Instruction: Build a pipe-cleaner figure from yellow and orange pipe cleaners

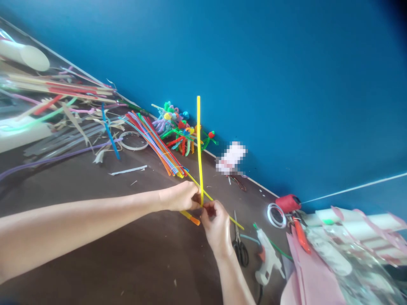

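A yellow pipe cleaner [199, 144] stands nearly upright, its lower end pinched between my two hands. My left hand [182, 196] is closed around that end with the fingers curled. The thumb and fingers of my right hand [216, 226] grip the same spot from the right. Below my left hand a short yellow piece with an orange tip [194, 220] sticks out; what it joins is hidden. Another thin yellow stem [237, 223] runs diagonally behind both hands. Beyond them lies a bundle of coloured pipe cleaners [155, 142].
Scissors [241, 250] and a white glue gun [269, 258] lie right of my right hand. Fuzzy coloured shapes [181, 131] sit along the blue wall [270, 84]. Sticks [63, 87] crowd the left; a tape roll [277, 216] and pink sheets [308, 271] lie at right.
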### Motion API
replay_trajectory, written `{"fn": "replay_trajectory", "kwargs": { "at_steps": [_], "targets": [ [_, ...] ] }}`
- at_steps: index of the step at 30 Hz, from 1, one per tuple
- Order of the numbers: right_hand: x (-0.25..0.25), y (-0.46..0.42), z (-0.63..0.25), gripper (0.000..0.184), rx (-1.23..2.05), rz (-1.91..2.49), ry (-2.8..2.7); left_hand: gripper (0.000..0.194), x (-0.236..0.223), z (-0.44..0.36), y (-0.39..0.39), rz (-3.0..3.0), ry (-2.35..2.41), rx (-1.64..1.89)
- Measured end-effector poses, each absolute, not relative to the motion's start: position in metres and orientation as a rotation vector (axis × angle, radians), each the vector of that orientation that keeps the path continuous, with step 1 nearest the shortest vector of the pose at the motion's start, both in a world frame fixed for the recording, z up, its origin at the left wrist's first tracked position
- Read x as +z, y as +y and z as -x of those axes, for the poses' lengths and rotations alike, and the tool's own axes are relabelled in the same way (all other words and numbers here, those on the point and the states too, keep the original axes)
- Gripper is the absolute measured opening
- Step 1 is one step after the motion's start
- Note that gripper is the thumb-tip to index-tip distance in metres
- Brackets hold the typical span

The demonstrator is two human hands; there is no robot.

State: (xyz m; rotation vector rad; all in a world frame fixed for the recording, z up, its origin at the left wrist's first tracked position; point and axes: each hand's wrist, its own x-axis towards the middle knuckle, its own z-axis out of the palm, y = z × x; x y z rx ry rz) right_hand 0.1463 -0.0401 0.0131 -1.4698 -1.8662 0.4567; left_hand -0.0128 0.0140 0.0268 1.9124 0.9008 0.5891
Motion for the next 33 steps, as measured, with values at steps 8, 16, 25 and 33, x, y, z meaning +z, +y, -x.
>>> {"fn": "replay_trajectory", "kwargs": {
  "at_steps": [8,16,25,33],
  "targets": [
    [0.0143,-0.0411,-0.1461,0.01,0.422,1.482,-1.921,0.005,0.0218,0.0131,0.0167,-1.878,0.831,0.63],
    [0.0161,-0.0415,-0.1441,0.009,0.411,1.526,-1.94,0.004,0.0209,0.0137,0.0172,-1.889,0.83,0.608],
    [0.0167,-0.04,-0.1444,0.01,0.569,1.47,-1.867,0.005,0.0223,0.0155,0.0144,-1.792,0.847,0.596],
    [0.0171,-0.0407,-0.1441,0.009,0.578,1.485,-1.866,0.004,0.0282,0.0147,0.0127,-1.813,0.87,0.599]
  ]
}}
